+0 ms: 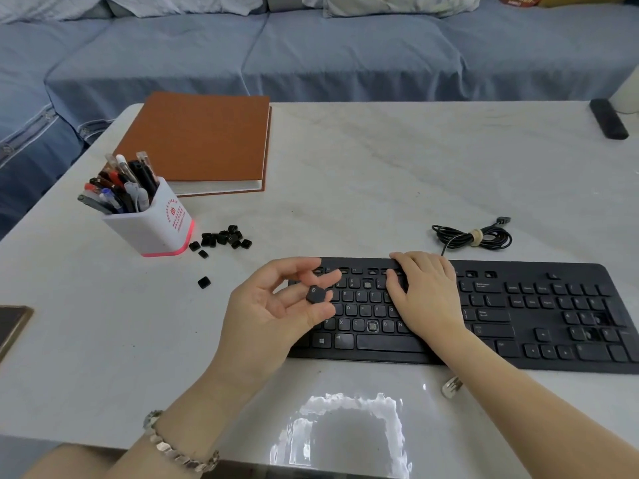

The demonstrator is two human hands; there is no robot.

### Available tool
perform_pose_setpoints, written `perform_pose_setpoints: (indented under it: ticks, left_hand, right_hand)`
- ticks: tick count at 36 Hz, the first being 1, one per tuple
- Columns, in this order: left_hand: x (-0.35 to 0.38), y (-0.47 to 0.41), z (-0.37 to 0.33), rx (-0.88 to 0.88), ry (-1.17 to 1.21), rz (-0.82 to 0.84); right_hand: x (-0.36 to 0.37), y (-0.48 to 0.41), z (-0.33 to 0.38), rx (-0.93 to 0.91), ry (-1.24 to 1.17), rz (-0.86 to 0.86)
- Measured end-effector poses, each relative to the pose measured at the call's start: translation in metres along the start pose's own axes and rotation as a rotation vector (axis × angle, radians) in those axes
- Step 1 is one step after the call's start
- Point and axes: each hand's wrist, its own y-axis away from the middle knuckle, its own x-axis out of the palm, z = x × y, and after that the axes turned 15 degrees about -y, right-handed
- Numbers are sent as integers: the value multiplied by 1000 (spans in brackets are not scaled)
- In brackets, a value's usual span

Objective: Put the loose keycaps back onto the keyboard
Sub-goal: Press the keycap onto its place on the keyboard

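Table (pixel 363 174): pale, marbled. The keyboard (pixel 539 326) lies along its near edge, right of centre. Several bare sockets show: 1 number-row socket (pixel 367 283), 1 bottom-row socket (pixel 371 326) between C and B, and more in the function row and numpad.

Right hand (pixel 427 295): flat on the keyboard's upper middle rows, fingers straight and spread, holding nothing. It probably steadies the board.

Left hand (pixel 273 309): palm up over the keyboard's left end, fingers curled, pinching 1 keycap (pixel 315 294) at the fingertips, printed face up. The legend looks like a 6, though that is not certain.

A pile (pixel 224 237) of loose keycaps sits on the table just beside a pen pot (pixel 155 223), left of and beyond the keyboard. 1 stray cap (pixel 204 282) lies apart, nearer.

Step in hand, as I read it: reading and orienting the picked keycap. The next move calls for matching it to its socket, likely the number-row gap. Then turn the legend upright, set it square over the stem and press straight down until it seats. Most of the job remains.
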Motion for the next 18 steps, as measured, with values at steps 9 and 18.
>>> perform_pose_setpoints:
  ticks: [9, 18]
  left_hand:
    - [-2, -3, 17, -56, -235, -113]
    - [16, -8, 33, -60, -321, -43]
  right_hand:
    - [-1, 0, -1, 33, -41, 36]
    - [-27, 11, 15, 103, -508, -45]
